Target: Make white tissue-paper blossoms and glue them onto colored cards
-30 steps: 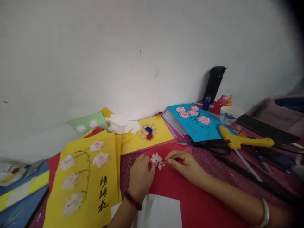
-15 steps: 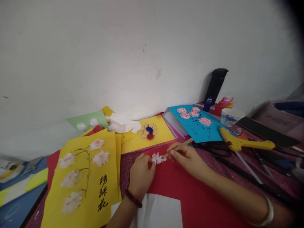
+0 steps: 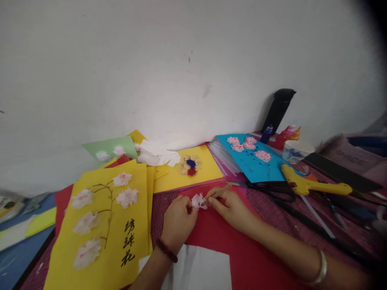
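Observation:
A small white tissue-paper flower [image 3: 198,201] is held over a red sheet of paper [image 3: 217,241]. My left hand [image 3: 180,216], with a dark bead bracelet at the wrist, pinches the flower's left edge. On the other side, my right hand [image 3: 228,207] is closed round a thin wooden stick [image 3: 219,191], its fingertips at the flower's right edge. The stick's lower end is hidden by the fingers and petals. Below my left hand lies a white sheet of paper [image 3: 201,268].
At left lies a yellow card [image 3: 121,209] with paper flowers and black lettering. A blue card [image 3: 242,161] rests at the back right. Further right are a yellow glue gun [image 3: 314,185], black scissors [image 3: 275,189], a white cup [image 3: 298,152], small paint bottles [image 3: 284,137] and a black flask [image 3: 278,110].
My right hand has moved slightly left, its fingers now right against the flower, and the stick has shifted left with it. The left hand keeps its pinch. The view has shifted slightly.

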`<state>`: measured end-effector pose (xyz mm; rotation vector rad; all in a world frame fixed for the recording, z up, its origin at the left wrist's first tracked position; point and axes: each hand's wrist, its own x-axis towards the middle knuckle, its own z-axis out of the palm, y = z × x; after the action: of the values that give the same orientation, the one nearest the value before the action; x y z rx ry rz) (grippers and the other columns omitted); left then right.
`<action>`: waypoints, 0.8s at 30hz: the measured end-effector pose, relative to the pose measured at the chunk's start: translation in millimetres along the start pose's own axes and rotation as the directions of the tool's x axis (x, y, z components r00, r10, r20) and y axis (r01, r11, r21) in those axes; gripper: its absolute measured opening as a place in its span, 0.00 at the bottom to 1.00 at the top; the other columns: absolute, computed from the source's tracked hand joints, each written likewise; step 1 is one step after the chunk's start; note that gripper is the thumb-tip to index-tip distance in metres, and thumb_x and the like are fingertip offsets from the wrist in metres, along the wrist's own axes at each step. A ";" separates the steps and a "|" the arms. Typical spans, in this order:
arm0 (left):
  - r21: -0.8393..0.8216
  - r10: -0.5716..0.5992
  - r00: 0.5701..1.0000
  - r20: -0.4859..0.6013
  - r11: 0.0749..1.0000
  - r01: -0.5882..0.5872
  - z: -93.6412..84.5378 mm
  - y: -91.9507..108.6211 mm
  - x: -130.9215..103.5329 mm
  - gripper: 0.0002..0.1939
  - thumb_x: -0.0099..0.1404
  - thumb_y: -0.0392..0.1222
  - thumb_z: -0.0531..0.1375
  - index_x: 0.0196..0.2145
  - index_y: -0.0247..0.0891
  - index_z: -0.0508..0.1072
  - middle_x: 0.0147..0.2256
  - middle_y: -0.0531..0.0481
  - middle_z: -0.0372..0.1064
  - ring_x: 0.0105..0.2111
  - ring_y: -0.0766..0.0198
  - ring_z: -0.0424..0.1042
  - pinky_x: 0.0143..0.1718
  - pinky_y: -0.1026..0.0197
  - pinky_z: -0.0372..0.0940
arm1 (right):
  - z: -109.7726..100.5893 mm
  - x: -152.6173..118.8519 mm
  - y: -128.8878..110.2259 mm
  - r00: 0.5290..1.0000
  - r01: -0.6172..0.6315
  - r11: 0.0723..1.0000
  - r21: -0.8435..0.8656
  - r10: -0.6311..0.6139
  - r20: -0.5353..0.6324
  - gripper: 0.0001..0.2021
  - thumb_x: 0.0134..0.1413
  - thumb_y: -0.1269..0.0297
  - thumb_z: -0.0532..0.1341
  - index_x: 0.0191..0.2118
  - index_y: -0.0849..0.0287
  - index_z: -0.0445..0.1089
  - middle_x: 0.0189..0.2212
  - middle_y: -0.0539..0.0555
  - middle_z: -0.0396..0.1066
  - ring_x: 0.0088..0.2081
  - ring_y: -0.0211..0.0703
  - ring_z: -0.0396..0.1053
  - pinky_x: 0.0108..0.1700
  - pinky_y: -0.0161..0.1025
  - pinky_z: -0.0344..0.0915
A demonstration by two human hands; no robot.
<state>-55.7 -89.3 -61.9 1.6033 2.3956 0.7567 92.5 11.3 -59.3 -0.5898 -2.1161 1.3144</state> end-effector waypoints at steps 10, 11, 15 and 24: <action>-0.004 -0.012 1.000 -0.002 1.000 0.012 -0.5 0.0 -0.3 0.08 0.54 0.31 0.52 0.21 0.39 0.57 0.24 0.55 0.58 0.25 0.67 0.58 0.27 0.64 0.48 | -1.8 -0.8 -4.8 0.998 0.002 0.999 -0.039 -0.004 -0.065 0.10 0.58 0.68 0.53 0.29 0.58 0.70 0.31 0.53 0.72 0.35 0.42 0.70 0.38 0.37 0.65; -0.005 -0.012 1.000 0.000 1.000 0.012 -0.7 0.1 -0.2 0.08 0.54 0.31 0.52 0.21 0.39 0.58 0.24 0.55 0.59 0.25 0.67 0.58 0.27 0.64 0.48 | -0.9 -1.2 -5.2 0.999 0.002 0.999 -0.039 -0.004 -0.054 0.11 0.58 0.68 0.53 0.29 0.58 0.70 0.32 0.53 0.73 0.35 0.42 0.70 0.38 0.37 0.65; -0.006 0.000 1.000 -0.007 1.000 0.000 -0.5 -0.2 -0.3 0.09 0.55 0.31 0.52 0.20 0.39 0.57 0.24 0.55 0.59 0.25 0.67 0.59 0.27 0.64 0.48 | 3.0 -1.8 -2.8 1.000 0.022 0.992 -0.127 -0.025 -0.017 0.11 0.58 0.68 0.53 0.29 0.56 0.72 0.35 0.53 0.74 0.37 0.43 0.71 0.41 0.38 0.65; -0.018 -0.007 1.000 -0.019 1.000 0.006 -0.7 -0.5 -0.5 0.08 0.58 0.32 0.53 0.22 0.39 0.60 0.25 0.54 0.62 0.26 0.66 0.61 0.28 0.63 0.52 | 5.8 1.1 -3.2 0.996 0.092 0.960 -0.264 -0.084 0.040 0.11 0.57 0.70 0.53 0.34 0.56 0.73 0.35 0.53 0.75 0.37 0.43 0.71 0.42 0.39 0.65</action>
<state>-56.2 -90.1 -61.6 1.5878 2.3990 0.7931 87.5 6.9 -58.2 -0.5802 -2.3341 1.0025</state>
